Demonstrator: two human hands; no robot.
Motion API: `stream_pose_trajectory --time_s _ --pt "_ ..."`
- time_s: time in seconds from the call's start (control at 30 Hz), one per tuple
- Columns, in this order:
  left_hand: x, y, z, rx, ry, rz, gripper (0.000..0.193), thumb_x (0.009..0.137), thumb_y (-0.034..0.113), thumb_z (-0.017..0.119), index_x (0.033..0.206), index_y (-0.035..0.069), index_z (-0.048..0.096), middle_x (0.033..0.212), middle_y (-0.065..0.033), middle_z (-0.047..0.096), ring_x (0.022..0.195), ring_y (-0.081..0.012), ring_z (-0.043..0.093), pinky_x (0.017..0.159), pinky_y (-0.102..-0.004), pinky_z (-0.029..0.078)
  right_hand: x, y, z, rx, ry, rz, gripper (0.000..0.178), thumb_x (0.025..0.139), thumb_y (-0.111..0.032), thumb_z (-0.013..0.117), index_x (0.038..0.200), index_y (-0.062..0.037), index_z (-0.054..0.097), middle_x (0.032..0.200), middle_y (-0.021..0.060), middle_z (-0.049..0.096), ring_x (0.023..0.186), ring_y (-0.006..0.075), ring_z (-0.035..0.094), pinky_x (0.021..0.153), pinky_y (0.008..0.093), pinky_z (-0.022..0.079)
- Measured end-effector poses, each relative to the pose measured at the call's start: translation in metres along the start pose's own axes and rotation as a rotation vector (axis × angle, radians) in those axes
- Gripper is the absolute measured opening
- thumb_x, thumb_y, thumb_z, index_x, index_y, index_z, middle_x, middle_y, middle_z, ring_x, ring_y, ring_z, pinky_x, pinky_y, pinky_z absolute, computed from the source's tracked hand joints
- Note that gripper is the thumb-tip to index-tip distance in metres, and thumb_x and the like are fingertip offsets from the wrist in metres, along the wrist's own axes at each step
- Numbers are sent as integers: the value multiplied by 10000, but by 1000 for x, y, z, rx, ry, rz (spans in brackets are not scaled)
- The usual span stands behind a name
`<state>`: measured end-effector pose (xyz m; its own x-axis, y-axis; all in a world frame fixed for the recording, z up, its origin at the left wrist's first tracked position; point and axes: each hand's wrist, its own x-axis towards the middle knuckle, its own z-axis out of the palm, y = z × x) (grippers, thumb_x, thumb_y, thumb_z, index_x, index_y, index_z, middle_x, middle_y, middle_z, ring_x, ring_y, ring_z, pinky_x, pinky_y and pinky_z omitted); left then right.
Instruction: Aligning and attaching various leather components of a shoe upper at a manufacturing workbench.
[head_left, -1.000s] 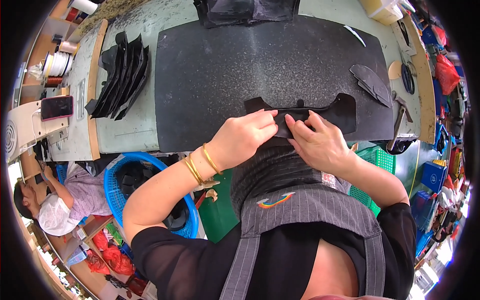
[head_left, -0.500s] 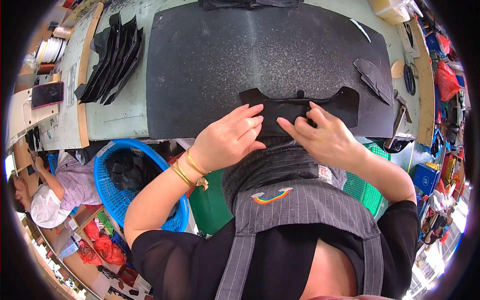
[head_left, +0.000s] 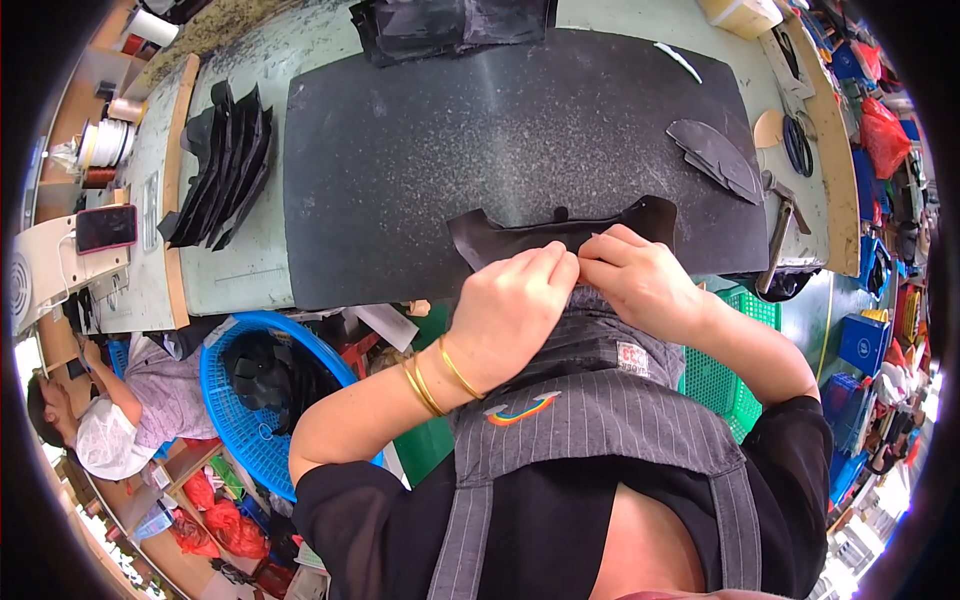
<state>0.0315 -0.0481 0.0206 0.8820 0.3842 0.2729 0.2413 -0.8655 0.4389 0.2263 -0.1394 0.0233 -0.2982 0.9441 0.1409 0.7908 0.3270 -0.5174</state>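
both hands have closed in toward each other since half a second ago: the left hand (head_left: pixel 515 305), then spread flat with fingers extended over the black cut piece (head_left: pixel 500 238), is now curled into a pinch at the piece's near edge, and the right hand (head_left: pixel 640 280) has drawn in until its fingertips meet the left's. the fingers of both hands are bent and closed on that near edge at its middle; the judgement is that the edge is being folded or pressed at this point. the piece lies at the near edge of the worktop (head_left: pixel 250 270), on a dark rubbery mat (head_left: pixel 500 120) with a fine speckled surface. the piece is thin, matte, flexible sheet, with a raised tab at each end and a small notch at centre. farther right lie dark curved cut pieces (head_left: pixel 715 155); far left, a fanned stack of black pieces (head_left: pixel 220 165); beyond, a folded black pile (head_left: pixel 450 25).
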Motion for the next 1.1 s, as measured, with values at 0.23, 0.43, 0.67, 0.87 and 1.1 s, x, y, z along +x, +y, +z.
stream_pose_trajectory --time_s 0.23,0.43,0.67,0.87,1.1 --pt "9 4 -1 -16 -89 -100 187 777 112 735 948 64 675 1047 -37 692 946 -236 684 733 -358 569 -4 15 -1 26 74 -52 152 827 -122 721 955 -57 672 973 58 618 936 268 603 711 391 569" --pt "14 2 2 -103 -68 -183 140 785 112 746 909 76 692 1035 -22 689 973 -230 670 722 -362 568 -2 16 5 2 90 12 120 788 -127 706 896 -80 684 888 24 611 834 229 593 612 357 534" --pt "13 5 -2 93 -146 -6 127 742 43 703 866 53 679 930 -59 654 961 -243 666 656 -348 581 -22 11 22 -158 190 -131 303 748 -112 707 1034 -9 699 1054 27 642 1027 180 611 669 264 601" --pt "2 -1 11 222 -25 234 130 763 48 691 888 15 676 874 -91 627 925 -277 693 806 -366 613 -40 20 33 -184 353 -210 299 705 -101 725 994 -26 707 1003 25 641 1018 186 629 705 282 603" --pt "-3 6 15 121 88 93 148 794 51 690 935 6 695 907 -92 659 937 -263 707 841 -362 602 -13 -8 14 -315 289 -126 398 706 -174 641 1052 22 641 1011 107 640 948 262 636 912 370 563"
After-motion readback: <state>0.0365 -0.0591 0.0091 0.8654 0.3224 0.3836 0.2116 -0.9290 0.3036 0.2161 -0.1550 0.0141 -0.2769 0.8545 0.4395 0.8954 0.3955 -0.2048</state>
